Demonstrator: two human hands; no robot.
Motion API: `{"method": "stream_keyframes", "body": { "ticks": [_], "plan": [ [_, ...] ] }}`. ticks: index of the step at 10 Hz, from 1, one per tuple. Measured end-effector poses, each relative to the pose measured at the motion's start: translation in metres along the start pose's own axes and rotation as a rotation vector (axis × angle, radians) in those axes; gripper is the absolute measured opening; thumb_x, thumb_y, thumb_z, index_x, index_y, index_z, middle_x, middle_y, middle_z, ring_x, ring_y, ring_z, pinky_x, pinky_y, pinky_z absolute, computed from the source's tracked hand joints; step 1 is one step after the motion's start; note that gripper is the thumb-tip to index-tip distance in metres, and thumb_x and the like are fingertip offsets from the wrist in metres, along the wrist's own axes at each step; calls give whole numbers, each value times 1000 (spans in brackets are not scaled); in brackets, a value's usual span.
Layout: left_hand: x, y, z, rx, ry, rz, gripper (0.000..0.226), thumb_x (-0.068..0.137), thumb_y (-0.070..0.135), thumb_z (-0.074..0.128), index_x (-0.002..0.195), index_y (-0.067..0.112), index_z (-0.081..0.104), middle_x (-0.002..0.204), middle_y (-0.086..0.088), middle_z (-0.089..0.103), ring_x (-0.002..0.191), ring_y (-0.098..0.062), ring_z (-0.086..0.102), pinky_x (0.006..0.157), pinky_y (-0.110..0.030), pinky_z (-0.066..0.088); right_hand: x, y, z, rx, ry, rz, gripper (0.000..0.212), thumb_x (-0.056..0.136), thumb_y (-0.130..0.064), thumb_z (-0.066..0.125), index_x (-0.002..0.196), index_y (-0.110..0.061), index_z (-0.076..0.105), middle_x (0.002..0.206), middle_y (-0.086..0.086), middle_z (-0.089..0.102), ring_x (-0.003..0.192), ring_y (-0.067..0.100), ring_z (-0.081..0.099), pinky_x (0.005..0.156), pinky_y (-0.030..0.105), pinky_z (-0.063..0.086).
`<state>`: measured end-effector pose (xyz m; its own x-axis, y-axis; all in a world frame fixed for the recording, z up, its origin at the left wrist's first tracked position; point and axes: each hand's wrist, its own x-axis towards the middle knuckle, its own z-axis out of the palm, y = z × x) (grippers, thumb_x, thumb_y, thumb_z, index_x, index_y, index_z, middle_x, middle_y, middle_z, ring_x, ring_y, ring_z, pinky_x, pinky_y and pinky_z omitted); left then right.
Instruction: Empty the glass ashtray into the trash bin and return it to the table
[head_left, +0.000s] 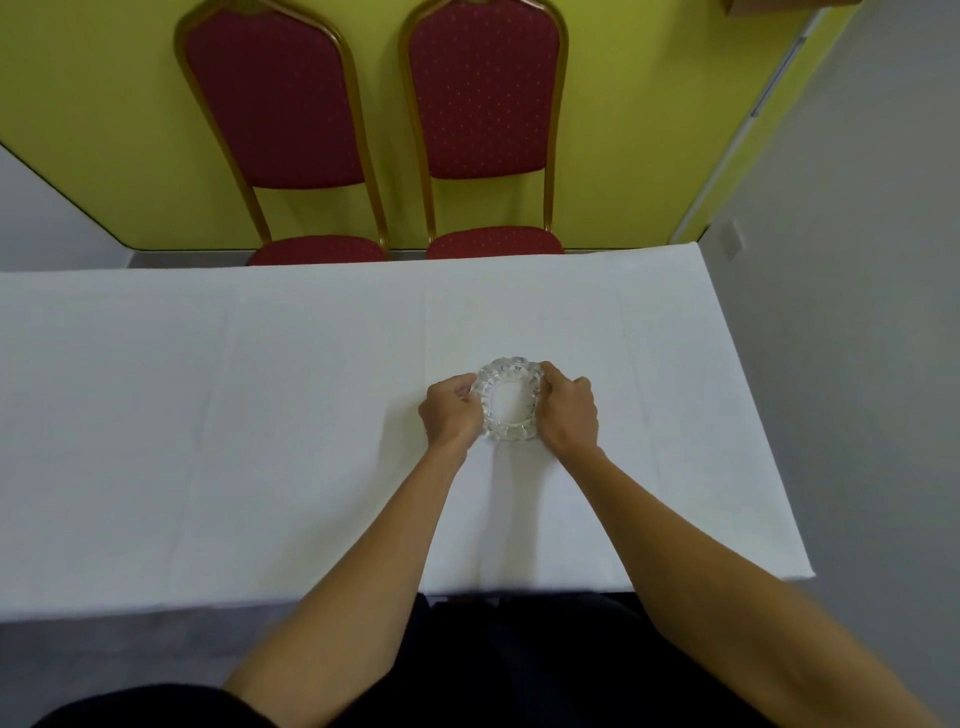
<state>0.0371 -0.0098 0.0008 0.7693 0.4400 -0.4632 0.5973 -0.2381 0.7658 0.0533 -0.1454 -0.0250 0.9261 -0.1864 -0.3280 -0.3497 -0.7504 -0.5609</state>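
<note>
A round clear glass ashtray (509, 399) with a scalloped rim rests on the white tablecloth (260, 415), a little right of the table's middle. My left hand (451, 413) grips its left side with curled fingers. On the opposite side, my right hand (567, 410) holds the rim the same way. The bowl of the ashtray looks pale, and I cannot tell whether anything lies in it. No trash bin is in view.
Two red padded chairs with gold frames (280, 130) (485, 119) stand against the yellow wall beyond the table's far edge. The table's right edge (753, 415) drops off to grey floor. My dark-clothed legs (519, 665) are at the near edge.
</note>
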Motion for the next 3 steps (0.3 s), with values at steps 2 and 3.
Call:
{"method": "stream_keyframes", "body": {
  "ticks": [2,3],
  "plan": [
    [1,7,-6,201,-137,39,40,86,-7,48,112,12,72,113,-4,68,105,-30,61,75,-21,45,1,-4,-10,-274,-39,-50,38,101,-21,34,134,-28,51,111,13,57,91,33,58,72,35,39],
    [-2,22,-8,289,-192,72,38,86,-6,46,113,8,68,115,-10,65,100,-29,54,79,-27,50,8,-9,-16,-302,-50,-55,38,99,-19,35,129,-22,58,117,13,55,108,34,56,80,38,44]
  ]
}}
